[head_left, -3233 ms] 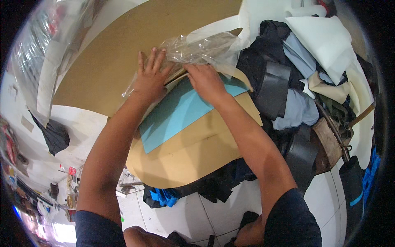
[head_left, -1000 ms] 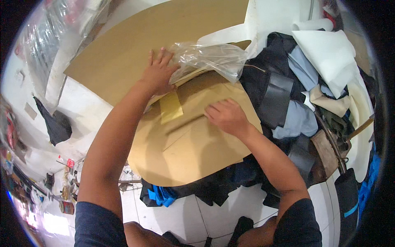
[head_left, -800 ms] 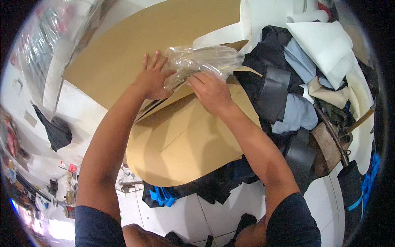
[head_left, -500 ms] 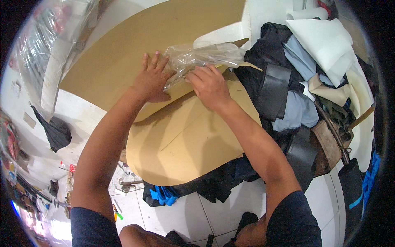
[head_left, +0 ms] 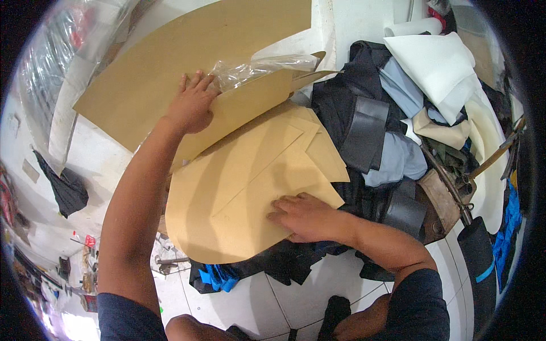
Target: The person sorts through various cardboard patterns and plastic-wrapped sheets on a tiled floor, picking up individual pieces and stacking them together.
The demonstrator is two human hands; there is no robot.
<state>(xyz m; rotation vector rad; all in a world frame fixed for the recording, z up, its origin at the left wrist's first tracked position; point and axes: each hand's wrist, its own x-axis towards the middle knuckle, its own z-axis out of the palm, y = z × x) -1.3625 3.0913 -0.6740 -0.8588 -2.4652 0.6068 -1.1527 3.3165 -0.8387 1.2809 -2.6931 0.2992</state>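
My left hand [head_left: 194, 103] rests with spread fingers on a large brown cardboard sheet [head_left: 244, 94] that stands tilted at the back. Beside its fingertips, crumpled clear plastic film [head_left: 250, 69] shows between that sheet and another tall brown sheet [head_left: 193, 40] behind it. Nearer to me lies a rounded tan cardboard pattern piece [head_left: 227, 227] with thin lines on it. My right hand [head_left: 304, 217] is on its right part, palm down, fingers slightly bent and holding nothing visible. More cut tan sheets [head_left: 327, 156] stick out under the pattern's right side.
Black and grey fabric and leather pieces [head_left: 367, 133] pile up at the right, with a folded white sheet [head_left: 435, 62] above them. A dark roll [head_left: 480, 273] stands at far right. Black cloth with blue strips [head_left: 219, 277] hangs below the cardboard. Clutter covers the floor at left.
My right hand has left the plastic film and come down toward me onto the tan pattern piece. The film sits lower behind the brown sheet. My left hand has shifted slightly left.
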